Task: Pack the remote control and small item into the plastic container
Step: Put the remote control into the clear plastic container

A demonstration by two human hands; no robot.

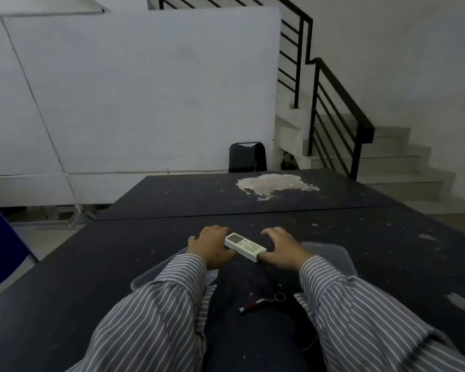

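Note:
A white remote control (pixel 244 247) with a small screen and buttons lies slantwise on the dark table (pixel 360 237), between my two hands. My left hand (pixel 210 247) curls around its far, screen end, thumb against its side. My right hand (pixel 282 251) rests with fingers spread, only the thumb touching the remote's near end. A small red keychain item (pixel 261 302) with a metal ring lies nearer me, between my forearms. A clear plastic container part (pixel 145 277) shows under my left sleeve. Another clear plastic part (pixel 333 253) lies under my right wrist.
The table top is speckled, with a large pale worn patch (pixel 274 183) at its far side. A black chair (pixel 247 157) stands beyond the far edge. A staircase with a black railing (pixel 341 108) rises at the right, and a blue panel (pixel 0 232) stands at the left.

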